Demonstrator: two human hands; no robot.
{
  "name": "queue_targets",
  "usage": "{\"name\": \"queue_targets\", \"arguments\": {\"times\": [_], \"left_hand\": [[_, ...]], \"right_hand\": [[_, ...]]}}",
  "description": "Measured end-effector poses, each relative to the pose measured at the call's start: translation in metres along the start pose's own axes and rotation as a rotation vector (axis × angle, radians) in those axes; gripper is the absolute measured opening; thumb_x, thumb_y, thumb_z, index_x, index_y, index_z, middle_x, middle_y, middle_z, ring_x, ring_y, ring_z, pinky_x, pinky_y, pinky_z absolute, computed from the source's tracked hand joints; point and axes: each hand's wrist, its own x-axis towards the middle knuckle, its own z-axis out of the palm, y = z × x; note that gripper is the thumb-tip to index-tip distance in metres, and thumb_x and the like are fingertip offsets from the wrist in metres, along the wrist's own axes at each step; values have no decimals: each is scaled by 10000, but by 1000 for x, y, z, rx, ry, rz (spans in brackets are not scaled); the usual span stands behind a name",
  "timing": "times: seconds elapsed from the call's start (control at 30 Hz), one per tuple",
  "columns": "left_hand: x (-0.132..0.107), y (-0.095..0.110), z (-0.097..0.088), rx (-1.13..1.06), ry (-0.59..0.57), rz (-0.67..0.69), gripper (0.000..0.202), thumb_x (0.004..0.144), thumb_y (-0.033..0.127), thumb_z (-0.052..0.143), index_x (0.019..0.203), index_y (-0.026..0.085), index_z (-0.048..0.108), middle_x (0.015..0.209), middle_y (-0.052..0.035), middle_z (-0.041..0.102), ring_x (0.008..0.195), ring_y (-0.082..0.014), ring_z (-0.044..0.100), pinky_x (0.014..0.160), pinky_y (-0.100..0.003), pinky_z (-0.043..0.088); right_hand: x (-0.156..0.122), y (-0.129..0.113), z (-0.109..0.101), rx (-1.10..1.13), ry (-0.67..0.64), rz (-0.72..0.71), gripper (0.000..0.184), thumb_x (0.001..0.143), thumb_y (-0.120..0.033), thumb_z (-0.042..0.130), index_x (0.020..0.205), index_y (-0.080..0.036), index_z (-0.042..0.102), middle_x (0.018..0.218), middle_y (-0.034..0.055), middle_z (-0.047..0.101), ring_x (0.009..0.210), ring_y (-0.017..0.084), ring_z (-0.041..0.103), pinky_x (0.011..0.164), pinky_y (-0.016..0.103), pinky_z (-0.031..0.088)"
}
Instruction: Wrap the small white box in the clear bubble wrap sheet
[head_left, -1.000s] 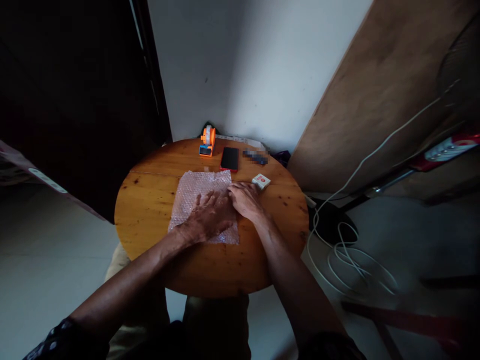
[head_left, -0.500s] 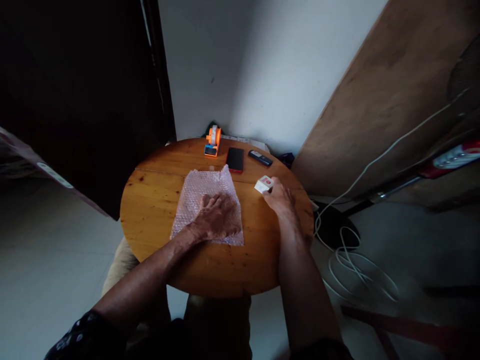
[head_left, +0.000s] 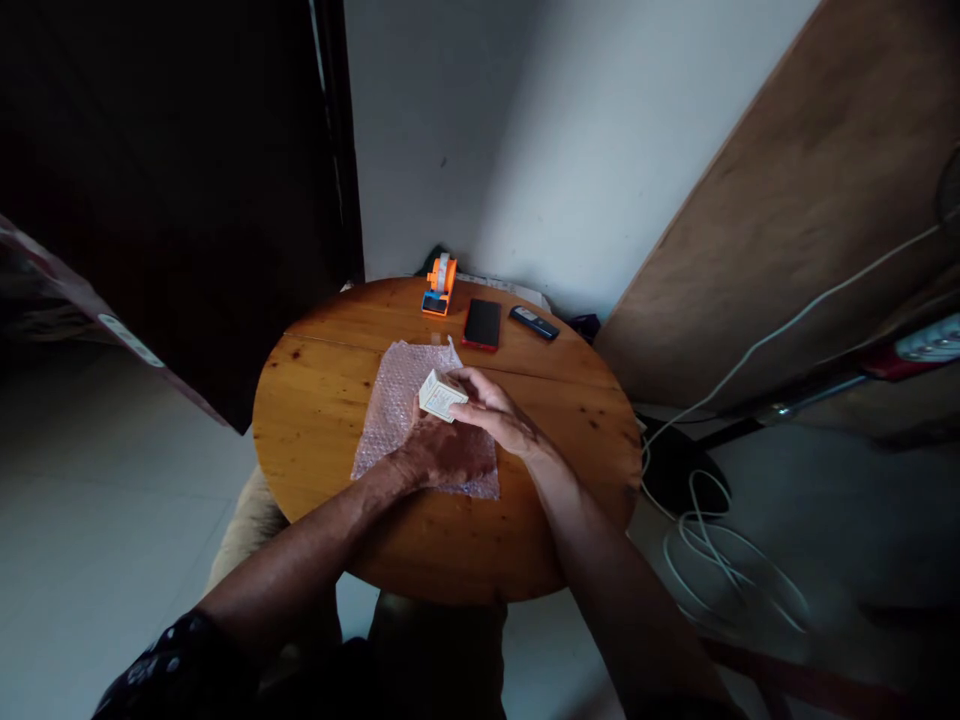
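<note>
A small white box with printing on its sides is gripped between the thumb and fingers of my right hand. It is held tilted over the sheet of bubble wrap, just above my left hand. My left hand lies flat across the lower right part of the bubble wrap, its fingers partly hidden behind the box and the right hand. The bubble wrap is spread out on the round wooden table.
Along the table's far side stand an orange and blue tape dispenser, a dark phone-like device with a red edge and a dark handheld device. A white wall rises behind. White cable coils on the floor at right.
My right hand has carried the small box leftward from the table's right side to above the bubble wrap and my left hand. My left hand has stayed on the wrap.
</note>
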Motion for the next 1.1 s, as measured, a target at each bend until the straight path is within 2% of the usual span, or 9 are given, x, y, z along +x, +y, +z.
{"name": "queue_targets", "arguments": {"times": [0.23,0.37,0.43,0.5,0.6,0.67,0.8,0.93,1.1], "left_hand": [[-1,-2,4,110,-135,-40,876,790,566,661,1521,198,349,1609,-178,270,1472,-440,223,1158,-729,108],[-2,-11,-10,42,-149,20,808,783,549,686,1479,231,426,1596,-158,306,1467,-401,255,1175,-647,194],[-4,-19,-25,-4,-139,50,656,839,491,634,1432,251,488,1568,-115,373,1441,-346,330,1173,-556,284],[-7,-30,-40,28,-90,1,558,865,385,591,1406,278,511,1501,-78,478,1409,-313,394,1169,-526,307],[-15,-46,-51,71,-85,-68,597,841,368,606,1415,242,502,1425,-91,564,1340,-299,490,1153,-477,351],[-21,-52,-47,77,-78,-89,713,823,406,626,1477,218,417,1468,-115,525,1364,-308,469,1156,-488,347],[-31,-52,-30,75,-57,-148,971,729,527,728,1519,136,319,1528,-191,430,1443,-363,347,1202,-536,238],[-34,-53,-25,-4,-17,-179,1111,656,546,787,1542,152,246,1529,-200,413,1420,-374,368,1190,-528,255],[-33,-60,-24,-35,26,-191,1218,599,551,819,1556,125,197,1527,-224,396,1416,-391,362,1177,-512,287]], "right_hand": [[10,24,-18,-26,272,69,383,721,-419,655,1026,-211,556,1027,41,701,1005,228,642,962,380,468],[11,32,-23,-90,320,97,405,718,-426,621,1057,-217,553,1066,37,704,1048,227,627,965,365,464],[11,32,-23,-139,321,105,416,736,-434,596,1087,-214,555,1097,38,700,1056,219,622,963,354,464],[11,32,-22,-178,316,105,416,746,-431,589,1100,-214,558,1113,36,698,1059,216,618,966,355,463],[11,32,-22,-171,295,106,424,739,-409,608,1110,-210,556,1120,45,697,1070,226,620,969,372,468],[12,33,-22,-137,266,114,443,734,-391,624,1132,-210,548,1117,55,700,1078,235,627,972,382,474],[10,31,-20,-127,176,105,505,744,-351,641,1219,-238,513,1178,54,687,1098,231,637,985,387,486],[6,25,-13,-266,81,43,541,781,-340,660,1288,-248,496,1234,51,658,1146,227,618,1019,399,471],[4,21,-4,-513,47,-14,537,756,-257,685,1274,-237,542,1260,67,649,1167,246,598,1033,428,445]]}}
